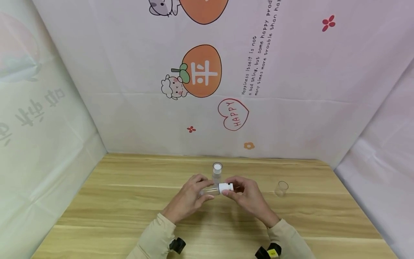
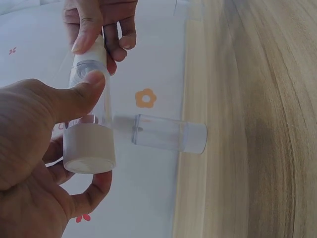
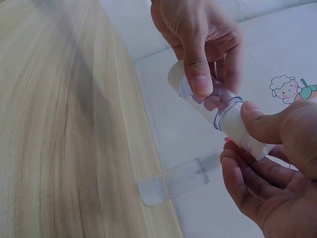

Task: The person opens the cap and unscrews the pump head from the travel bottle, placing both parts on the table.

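A clear bottle (image 1: 211, 191) with a white base (image 2: 89, 151) lies sideways between both hands, above the wooden table. My left hand (image 1: 189, 196) grips its clear body near the base, thumb across the side. At the other end, my right hand (image 1: 250, 198) pinches the white pump top (image 1: 225, 187) between thumb and fingers. The pump top sits on the bottle's neck in the right wrist view. Just behind the hands, a similar clear bottle (image 3: 181, 181) with a white base stands upright on the table; the left hand partly overlaps it in the head view.
A small clear cap (image 1: 280, 189) stands on the wooden table (image 1: 136, 194), to the right of the right hand. A white printed cloth (image 1: 145, 118) rises behind the table's far edge, with more cloth on both sides.
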The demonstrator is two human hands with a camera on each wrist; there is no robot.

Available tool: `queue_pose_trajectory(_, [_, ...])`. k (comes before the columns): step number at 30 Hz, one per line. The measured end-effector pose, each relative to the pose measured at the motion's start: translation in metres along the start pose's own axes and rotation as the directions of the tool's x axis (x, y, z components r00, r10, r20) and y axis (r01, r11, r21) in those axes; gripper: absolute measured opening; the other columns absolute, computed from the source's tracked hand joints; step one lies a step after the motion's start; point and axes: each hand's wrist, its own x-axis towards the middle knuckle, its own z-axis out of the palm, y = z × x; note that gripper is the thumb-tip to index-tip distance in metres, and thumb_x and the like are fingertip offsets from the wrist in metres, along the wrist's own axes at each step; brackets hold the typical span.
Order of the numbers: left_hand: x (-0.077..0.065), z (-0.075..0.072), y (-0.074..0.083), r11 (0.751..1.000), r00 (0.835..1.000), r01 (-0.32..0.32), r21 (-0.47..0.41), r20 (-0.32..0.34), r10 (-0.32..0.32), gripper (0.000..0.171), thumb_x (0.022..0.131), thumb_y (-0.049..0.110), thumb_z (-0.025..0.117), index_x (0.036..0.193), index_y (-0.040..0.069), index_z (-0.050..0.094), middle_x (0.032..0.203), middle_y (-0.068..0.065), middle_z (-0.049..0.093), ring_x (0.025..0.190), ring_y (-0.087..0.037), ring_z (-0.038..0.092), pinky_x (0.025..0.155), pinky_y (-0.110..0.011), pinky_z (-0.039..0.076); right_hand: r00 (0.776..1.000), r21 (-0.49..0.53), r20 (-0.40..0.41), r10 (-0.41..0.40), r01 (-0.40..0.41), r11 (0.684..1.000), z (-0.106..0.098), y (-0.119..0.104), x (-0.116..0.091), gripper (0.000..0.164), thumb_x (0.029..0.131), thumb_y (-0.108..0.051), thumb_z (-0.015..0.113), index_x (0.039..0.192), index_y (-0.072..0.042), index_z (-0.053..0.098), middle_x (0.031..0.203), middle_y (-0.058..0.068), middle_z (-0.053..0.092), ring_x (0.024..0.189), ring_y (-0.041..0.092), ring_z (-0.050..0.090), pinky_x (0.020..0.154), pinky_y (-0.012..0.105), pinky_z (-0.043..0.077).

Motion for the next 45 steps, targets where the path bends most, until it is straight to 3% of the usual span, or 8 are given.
queue_pose_trajectory(4, [0.0005, -0.0006, -0.0018, 0.999, 1.0, 0.015, -0.036, 0.023, -0.014, 0.037, 0.093, 0.021, 0.075, 0.126, 0.006, 0.069, 0.112, -0.007, 0.063, 0.092, -0.022, 0.056, 0.077, -0.029, 0.049, 0.999, 0.008, 0.01, -0.042, 0.042, 0.999, -0.0001, -0.0006, 0.0003, 0.023, 0.087, -0.006, 0.081, 0.107, -0.008, 0.071, 0.095, 0.001, 0.07, 0.083, 0.018, 0.066, 0.076, 0.032, 0.058])
queue_pose_trajectory(13, [-0.0008, 0.0004, -0.0055, 0.993, 0.998, 0.04, -0.111, 0.053, -0.035, 0.037, 0.093, 0.017, 0.075, 0.126, 0.002, 0.068, 0.11, -0.01, 0.064, 0.089, -0.019, 0.057, 0.076, -0.027, 0.05, 0.995, 0.056, 0.051, -0.09, 0.087, 0.995, 0.0005, 0.0007, -0.0014, 0.03, 0.086, 0.004, 0.078, 0.113, -0.005, 0.066, 0.106, 0.007, 0.068, 0.089, 0.025, 0.066, 0.076, 0.034, 0.058])
queue_pose_trajectory(21, [-0.0014, 0.0016, -0.0074, 0.989, 0.996, 0.065, -0.133, 0.075, -0.055, 0.036, 0.094, 0.019, 0.074, 0.126, 0.002, 0.068, 0.109, -0.006, 0.063, 0.094, -0.017, 0.058, 0.081, -0.029, 0.052, 0.995, 0.089, 0.039, -0.094, 0.091, 0.992, 0.0022, -0.0013, -0.0024, 0.023, 0.089, -0.005, 0.078, 0.109, -0.008, 0.067, 0.103, 0.006, 0.067, 0.087, 0.02, 0.064, 0.076, 0.033, 0.058])
queue_pose_trajectory(27, [-0.0011, 0.0012, -0.0071, 0.988, 0.995, 0.075, -0.132, 0.074, -0.065, 0.037, 0.094, 0.02, 0.075, 0.127, 0.004, 0.069, 0.109, -0.003, 0.062, 0.095, -0.015, 0.058, 0.082, -0.029, 0.052, 0.998, 0.069, 0.013, -0.066, 0.065, 0.996, 0.0035, -0.0044, -0.0013, 0.014, 0.094, -0.009, 0.073, 0.107, -0.01, 0.069, 0.103, 0.002, 0.069, 0.09, 0.02, 0.063, 0.078, 0.033, 0.056])
queue_pose_trajectory(34, [-0.002, 0.0002, -0.0065, 0.983, 0.996, 0.079, -0.165, 0.064, -0.07, 0.035, 0.093, 0.017, 0.076, 0.126, 0.005, 0.069, 0.109, -0.009, 0.064, 0.098, -0.028, 0.061, 0.084, -0.032, 0.052, 0.998, 0.059, 0.03, -0.05, 0.048, 0.997, 0.0025, -0.0054, -0.0005, 0.028, 0.092, -0.008, 0.075, 0.119, -0.004, 0.066, 0.109, 0.007, 0.069, 0.091, 0.025, 0.065, 0.08, 0.035, 0.057])
queue_pose_trajectory(40, [-0.0027, -0.001, -0.006, 0.983, 0.994, 0.09, -0.16, 0.069, -0.08, 0.035, 0.093, 0.017, 0.076, 0.126, 0.007, 0.07, 0.11, -0.005, 0.063, 0.099, -0.022, 0.06, 0.085, -0.032, 0.052, 0.996, 0.026, 0.083, 0.036, -0.038, 0.999, -0.0012, -0.006, -0.0007, 0.044, 0.093, -0.015, 0.076, 0.132, -0.002, 0.059, 0.108, 0.009, 0.069, 0.092, 0.024, 0.066, 0.078, 0.035, 0.056])
queue_pose_trajectory(45, [-0.0031, -0.0028, -0.0053, 0.983, 0.994, 0.098, -0.157, 0.071, -0.087, 0.037, 0.094, 0.02, 0.075, 0.128, 0.007, 0.069, 0.112, -0.007, 0.063, 0.101, -0.026, 0.061, 0.086, -0.033, 0.052, 0.983, 0.021, 0.171, 0.063, -0.067, 0.997, -0.0062, -0.0046, 0.0003, 0.043, 0.095, -0.02, 0.074, 0.13, 0.001, 0.06, 0.093, 0.004, 0.066, 0.085, 0.02, 0.065, 0.073, 0.034, 0.056])
